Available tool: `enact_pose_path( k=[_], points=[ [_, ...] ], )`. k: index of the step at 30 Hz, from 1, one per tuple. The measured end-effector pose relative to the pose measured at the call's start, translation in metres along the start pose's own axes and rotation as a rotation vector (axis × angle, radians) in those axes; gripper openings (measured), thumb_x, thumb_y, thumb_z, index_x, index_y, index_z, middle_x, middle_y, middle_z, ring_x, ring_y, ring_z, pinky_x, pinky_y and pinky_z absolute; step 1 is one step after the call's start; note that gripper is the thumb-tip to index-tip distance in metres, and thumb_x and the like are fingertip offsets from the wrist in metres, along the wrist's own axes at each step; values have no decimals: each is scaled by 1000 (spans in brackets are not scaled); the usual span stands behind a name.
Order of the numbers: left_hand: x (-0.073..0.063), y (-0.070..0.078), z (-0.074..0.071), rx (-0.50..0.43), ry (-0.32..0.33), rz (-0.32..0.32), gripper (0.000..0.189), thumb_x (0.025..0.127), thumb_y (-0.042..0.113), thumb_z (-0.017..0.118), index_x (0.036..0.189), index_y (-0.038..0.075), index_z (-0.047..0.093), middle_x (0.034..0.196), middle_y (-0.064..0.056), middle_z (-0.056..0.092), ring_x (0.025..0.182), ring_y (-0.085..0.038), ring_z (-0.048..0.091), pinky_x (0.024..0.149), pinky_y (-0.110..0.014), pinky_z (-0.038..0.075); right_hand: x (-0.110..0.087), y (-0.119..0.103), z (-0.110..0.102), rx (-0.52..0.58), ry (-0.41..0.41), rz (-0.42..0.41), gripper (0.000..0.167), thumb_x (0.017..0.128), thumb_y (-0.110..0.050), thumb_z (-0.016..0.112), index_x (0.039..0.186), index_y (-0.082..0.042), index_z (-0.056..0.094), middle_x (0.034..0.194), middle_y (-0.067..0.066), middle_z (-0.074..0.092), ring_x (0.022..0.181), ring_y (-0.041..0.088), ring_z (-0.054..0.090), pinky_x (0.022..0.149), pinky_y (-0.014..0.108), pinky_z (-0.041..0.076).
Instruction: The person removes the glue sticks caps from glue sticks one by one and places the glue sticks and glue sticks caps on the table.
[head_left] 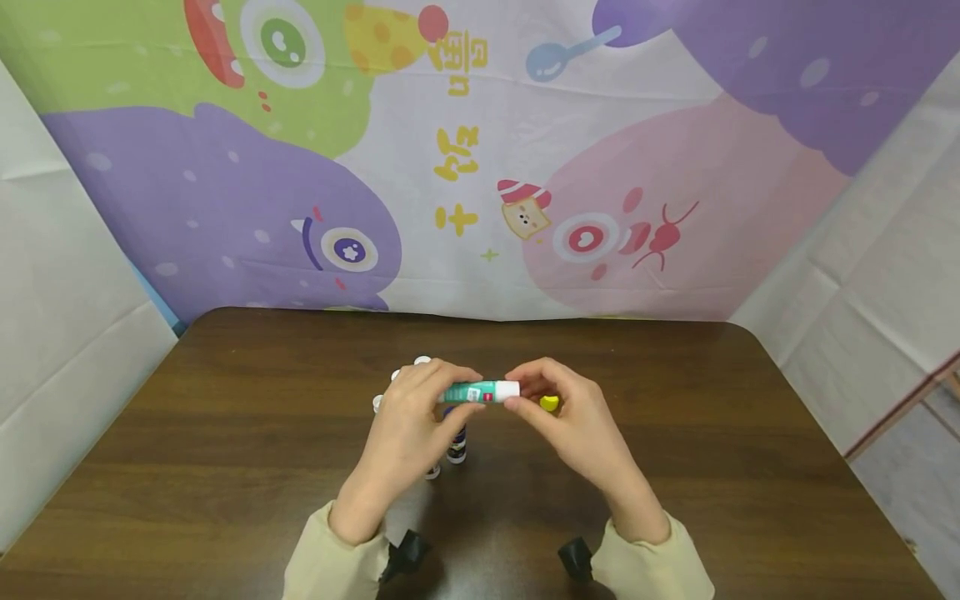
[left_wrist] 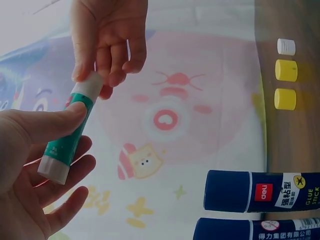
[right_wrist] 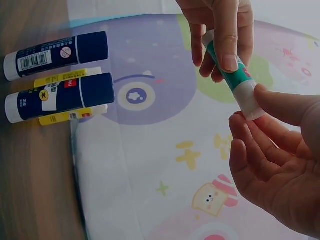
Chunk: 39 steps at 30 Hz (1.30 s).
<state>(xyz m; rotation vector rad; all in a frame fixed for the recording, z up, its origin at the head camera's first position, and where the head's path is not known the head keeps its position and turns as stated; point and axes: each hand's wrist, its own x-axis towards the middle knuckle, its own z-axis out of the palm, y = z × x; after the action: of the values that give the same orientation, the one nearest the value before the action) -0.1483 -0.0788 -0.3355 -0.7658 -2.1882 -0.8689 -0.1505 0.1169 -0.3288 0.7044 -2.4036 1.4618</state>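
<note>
A green glue stick (head_left: pixel 471 392) with a white cap (head_left: pixel 507 390) is held level above the table between both hands. My left hand (head_left: pixel 411 417) grips its green barrel between thumb and fingers. At the other end, the thumb and fingers of my right hand (head_left: pixel 581 421) pinch the white cap, which sits on the barrel. Two navy glue sticks (left_wrist: pixel 230 191) stand upright below the left hand, largely covered by it in the head view. Behind them in the right wrist view are two yellow glue sticks (right_wrist: pixel 60 77) with white tops.
Two yellow caps (left_wrist: pixel 286 70) and a small white cap (left_wrist: pixel 286 47) stand in a row on the brown table (head_left: pixel 712 467), near the right hand. Several white tops (head_left: pixel 378 403) show beside the left hand. A printed cartoon cloth (head_left: pixel 465 275) hangs behind the table.
</note>
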Motion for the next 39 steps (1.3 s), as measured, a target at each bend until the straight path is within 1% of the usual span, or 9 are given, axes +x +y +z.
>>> enact_pose_path(
  k=[4, 11, 17, 19, 23, 30, 35, 37, 39],
  points=[
    [0, -1, -2, -9, -13, -3, 25, 71, 18, 77, 92, 14, 65, 83, 7, 63, 76, -7, 56, 78, -29, 40, 0, 1, 1, 7, -6, -3, 19, 80, -20, 69, 97, -14, 63, 84, -2, 64, 75, 9, 60, 63, 23, 48],
    [0, -3, -3, 5, -1, 9, 28, 65, 16, 81, 89, 13, 67, 81, 7, 64, 75, -8, 57, 80, -29, 42, 0, 1, 2, 5, -18, -3, 19, 80, -19, 69, 97, -14, 63, 83, -3, 64, 75, 9, 60, 63, 24, 48],
    [0, -5, -5, 9, -13, 3, 27, 65, 16, 81, 89, 13, 68, 80, 7, 66, 76, -8, 58, 81, -29, 42, 1, 2, 1, -22, -13, -18, 19, 79, -17, 69, 97, -14, 63, 84, -3, 64, 75, 9, 59, 63, 23, 47],
    [1, -7, -7, 12, -21, -14, 27, 65, 17, 81, 89, 14, 68, 79, 7, 65, 74, -8, 57, 80, -29, 42, 1, 2, 0, -55, -2, -24, 20, 78, -17, 70, 96, -14, 63, 84, -4, 63, 75, 8, 58, 63, 24, 47],
    [1, -9, -14, 19, -24, -75, 29, 65, 17, 81, 90, 15, 67, 77, 8, 64, 71, -7, 53, 78, -28, 41, 1, 2, -4, -100, 23, -15, 22, 76, -19, 71, 96, -13, 63, 85, -5, 62, 75, 6, 58, 63, 26, 47],
    [1, -10, -20, 39, -22, -158, 30, 69, 17, 79, 94, 13, 65, 83, 4, 65, 73, -11, 55, 75, -30, 42, 1, 1, -7, -112, 25, 3, 23, 76, -15, 73, 96, -12, 62, 86, -4, 63, 75, 7, 59, 62, 24, 48],
    [1, -12, -21, 12, 10, -231, 37, 69, 14, 79, 103, 13, 63, 87, 0, 68, 76, -17, 58, 73, -35, 43, 2, 3, -11, -137, 56, 2, 24, 75, -12, 74, 96, -11, 62, 86, -4, 63, 75, 7, 58, 62, 22, 48],
    [1, -14, -21, 6, 24, -246, 41, 70, 15, 78, 107, 13, 62, 89, -2, 68, 78, -19, 59, 72, -36, 43, 2, 4, -13, -143, 65, 3, 24, 74, -11, 74, 96, -10, 62, 86, -3, 63, 76, 7, 58, 65, 22, 49],
    [0, -16, -23, 7, 34, -250, 41, 71, 15, 77, 109, 13, 62, 90, -2, 68, 76, -18, 58, 70, -35, 42, 2, 5, -16, -152, 70, 7, 24, 75, -12, 74, 96, -9, 62, 85, -3, 63, 75, 8, 57, 66, 22, 49]
  ],
)
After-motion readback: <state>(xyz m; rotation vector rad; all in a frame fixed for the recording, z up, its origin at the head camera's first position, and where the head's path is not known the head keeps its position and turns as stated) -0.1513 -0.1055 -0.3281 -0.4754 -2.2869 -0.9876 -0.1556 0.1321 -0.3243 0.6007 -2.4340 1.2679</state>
